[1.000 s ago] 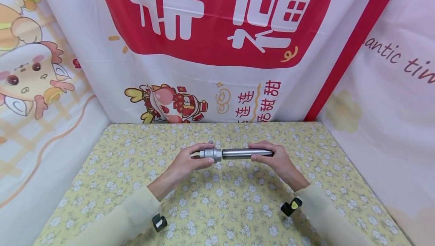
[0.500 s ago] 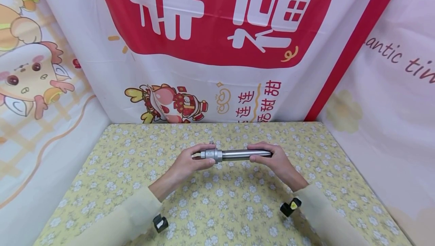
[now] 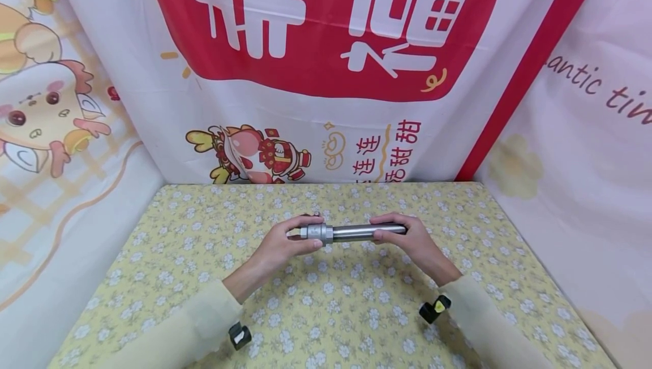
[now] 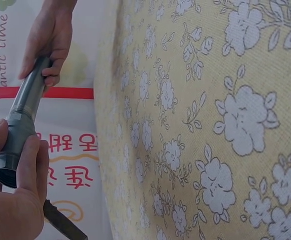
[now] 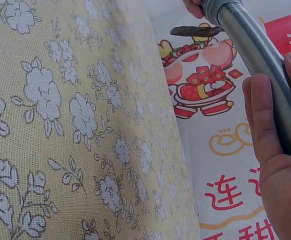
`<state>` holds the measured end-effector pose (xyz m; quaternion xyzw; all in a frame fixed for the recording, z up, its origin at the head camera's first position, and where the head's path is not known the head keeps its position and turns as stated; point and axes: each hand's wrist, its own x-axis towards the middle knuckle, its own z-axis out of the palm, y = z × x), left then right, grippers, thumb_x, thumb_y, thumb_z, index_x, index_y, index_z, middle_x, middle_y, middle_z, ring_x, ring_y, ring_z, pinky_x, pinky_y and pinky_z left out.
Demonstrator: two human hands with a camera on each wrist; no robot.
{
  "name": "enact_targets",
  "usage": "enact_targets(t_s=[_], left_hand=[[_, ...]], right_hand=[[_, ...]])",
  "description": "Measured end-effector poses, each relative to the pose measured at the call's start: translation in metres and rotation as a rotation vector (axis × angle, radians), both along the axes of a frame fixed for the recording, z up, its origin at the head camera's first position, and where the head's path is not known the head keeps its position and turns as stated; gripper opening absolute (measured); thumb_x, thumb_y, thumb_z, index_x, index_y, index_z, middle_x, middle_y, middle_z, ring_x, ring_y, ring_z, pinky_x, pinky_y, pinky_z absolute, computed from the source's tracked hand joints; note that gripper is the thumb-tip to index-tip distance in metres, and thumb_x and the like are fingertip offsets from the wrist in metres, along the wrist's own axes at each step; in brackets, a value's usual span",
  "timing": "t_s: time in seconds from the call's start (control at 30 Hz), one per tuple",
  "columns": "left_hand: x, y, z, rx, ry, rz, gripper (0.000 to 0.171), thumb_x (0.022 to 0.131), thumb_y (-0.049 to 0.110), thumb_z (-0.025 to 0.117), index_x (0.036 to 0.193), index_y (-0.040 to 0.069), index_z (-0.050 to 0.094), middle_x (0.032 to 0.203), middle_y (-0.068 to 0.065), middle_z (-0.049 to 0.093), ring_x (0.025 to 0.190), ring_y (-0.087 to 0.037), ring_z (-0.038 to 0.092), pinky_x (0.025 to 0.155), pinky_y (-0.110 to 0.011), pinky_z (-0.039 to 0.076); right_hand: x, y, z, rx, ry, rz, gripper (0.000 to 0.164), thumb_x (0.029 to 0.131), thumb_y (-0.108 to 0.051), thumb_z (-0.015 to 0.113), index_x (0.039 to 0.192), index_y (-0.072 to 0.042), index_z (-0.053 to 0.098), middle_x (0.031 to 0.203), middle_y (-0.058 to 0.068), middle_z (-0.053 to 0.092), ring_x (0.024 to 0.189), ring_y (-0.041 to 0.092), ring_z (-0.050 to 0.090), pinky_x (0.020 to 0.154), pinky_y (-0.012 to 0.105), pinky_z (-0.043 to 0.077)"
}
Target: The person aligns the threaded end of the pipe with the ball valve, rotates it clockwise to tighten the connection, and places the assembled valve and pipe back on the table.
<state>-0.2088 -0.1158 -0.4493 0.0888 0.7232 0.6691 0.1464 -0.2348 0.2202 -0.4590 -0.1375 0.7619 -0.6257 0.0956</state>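
1 left hand (image 3: 279, 241) grips 1 metal lever valve (image 3: 316, 232); 1 right hand (image 3: 415, 240) grips 1 steel pipe (image 3: 355, 233), its far end meeting the valve between the 2 hands.

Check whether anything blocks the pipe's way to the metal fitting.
Nothing visible does: the pipe meets the metal fitting end to end. The right hand holds the pipe, the left hand the fitting, both clear of where they meet.

I'm seeing cream sleeves (image 3: 188, 318) low in the frame, leaving the left hand (image 3: 277, 240) and right hand (image 3: 419, 240) bare; the black left wrist camera (image 3: 239, 335) is showing white, the black right wrist camera (image 3: 430, 313) yellow.
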Motion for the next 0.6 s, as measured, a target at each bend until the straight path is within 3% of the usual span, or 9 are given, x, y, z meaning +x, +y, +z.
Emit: enact_targets(t_s=[0.6], left_hand=[[0.0028, 0.0038, -0.0027, 0.016, 0.009, 0.056, 0.053, 0.093, 0.021, 0.09, 0.143, 0.027, 0.072, 0.16, -0.008, 0.054, 0.125, -0.028, 0.072, 0.1, -0.042, 0.063]], right_hand=[[0.0016, -0.0059, -0.0018, -0.035, 0.043, -0.064, 0.037, 0.101, -0.026, 0.081, 0.132, -0.007, 0.077, 0.134, 0.015, 0.072, 0.105, 0.022, 0.079, 0.095, 0.04, 0.065]])
